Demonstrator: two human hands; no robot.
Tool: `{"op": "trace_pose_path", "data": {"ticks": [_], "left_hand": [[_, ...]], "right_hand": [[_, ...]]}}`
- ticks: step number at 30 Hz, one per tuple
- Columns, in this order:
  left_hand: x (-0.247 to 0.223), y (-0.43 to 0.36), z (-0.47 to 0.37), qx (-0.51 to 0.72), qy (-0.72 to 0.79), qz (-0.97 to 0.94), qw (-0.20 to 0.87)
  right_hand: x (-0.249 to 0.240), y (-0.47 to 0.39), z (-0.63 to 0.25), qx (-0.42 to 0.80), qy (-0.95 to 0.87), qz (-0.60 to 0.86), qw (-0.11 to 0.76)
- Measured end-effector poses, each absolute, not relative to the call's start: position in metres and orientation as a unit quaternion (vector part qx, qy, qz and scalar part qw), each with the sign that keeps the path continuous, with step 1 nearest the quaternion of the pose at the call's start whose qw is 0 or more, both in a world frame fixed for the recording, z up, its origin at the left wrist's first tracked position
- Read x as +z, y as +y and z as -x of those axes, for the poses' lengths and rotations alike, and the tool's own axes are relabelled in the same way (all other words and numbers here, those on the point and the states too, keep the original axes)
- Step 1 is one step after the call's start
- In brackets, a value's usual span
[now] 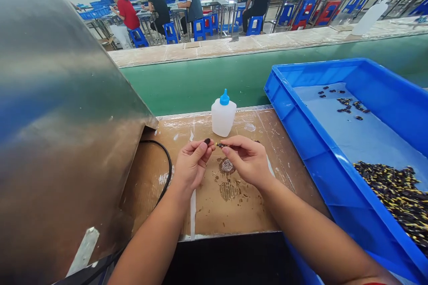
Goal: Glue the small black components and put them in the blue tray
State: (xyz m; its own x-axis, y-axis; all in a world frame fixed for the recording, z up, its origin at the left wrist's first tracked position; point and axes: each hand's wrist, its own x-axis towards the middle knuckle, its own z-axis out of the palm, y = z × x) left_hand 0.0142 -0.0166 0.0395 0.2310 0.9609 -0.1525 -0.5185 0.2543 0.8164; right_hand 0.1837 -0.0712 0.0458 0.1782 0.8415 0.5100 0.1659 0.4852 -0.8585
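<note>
My left hand [193, 162] pinches a small dark oval piece [207, 141] between thumb and fingers. Close beside it, my right hand [246, 156] grips a small black part with a yellow tip [220, 144], the tip pointing at the left hand's fingers. Both hands hover over the cardboard-covered bench [214, 218]. Just beyond them stands a white squeeze bottle with a blue nozzle cap [223, 116], upright. Below the hands the cardboard carries a whitish round blob [228, 166] and dark stains. Whether the two held pieces touch is too small to tell.
A large blue tray [301, 129] on the right holds a heap of black-and-yellow parts [397, 191] and several scattered ones. A metal housing [67, 120] rises at left, with a black cable [170, 160] beside it. Behind runs a green belt [200, 80]; several people sit farther back.
</note>
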Motion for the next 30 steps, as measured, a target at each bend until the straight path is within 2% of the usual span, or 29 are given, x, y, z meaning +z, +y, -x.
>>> {"op": "trace_pose_path", "data": {"ticks": [4, 10, 23, 30], "left_hand": [[0.036, -0.017, -0.011, 0.508, 0.339, -0.347, 0.712], [0.036, -0.022, -0.01, 0.504, 0.352, -0.375, 0.694], [0.036, -0.023, -0.008, 0.499, 0.355, -0.409, 0.677], [0.046, -0.026, -0.014, 0.518, 0.298, -0.359, 0.717]], "right_hand": [[0.051, -0.076, -0.18, 0.158, -0.636, 0.438, 0.616], [0.056, -0.079, -0.177, 0.09, -0.657, 0.426, 0.616], [0.056, -0.082, -0.177, 0.067, -0.672, 0.418, 0.607], [0.057, -0.081, -0.177, 0.05, -0.677, 0.402, 0.615]]}}
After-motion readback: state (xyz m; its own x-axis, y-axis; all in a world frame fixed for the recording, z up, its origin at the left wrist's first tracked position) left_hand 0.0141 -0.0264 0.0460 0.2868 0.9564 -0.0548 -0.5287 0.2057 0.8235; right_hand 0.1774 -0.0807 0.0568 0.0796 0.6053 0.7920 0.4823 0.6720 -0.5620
